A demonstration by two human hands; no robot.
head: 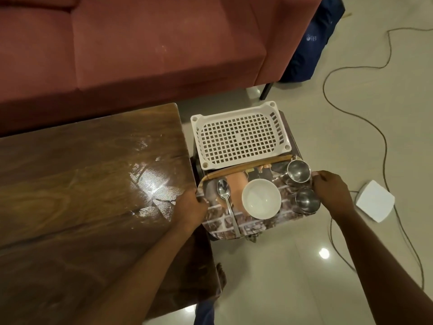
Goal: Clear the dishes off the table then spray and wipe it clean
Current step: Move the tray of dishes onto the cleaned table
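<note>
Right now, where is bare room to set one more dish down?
The dark wooden table is bare over all its visible top, left of the brick-patterned tray. The white perforated plastic basket, behind the tray, holds nothing. The tray is crowded: a steel spoon, a white round bowl and two steel cups fill it; only its near right corner is free.

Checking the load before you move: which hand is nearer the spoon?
Left. The left hand grips the tray edge beside the spoon; the right hand grips the opposite edge, past the bowl.
</note>
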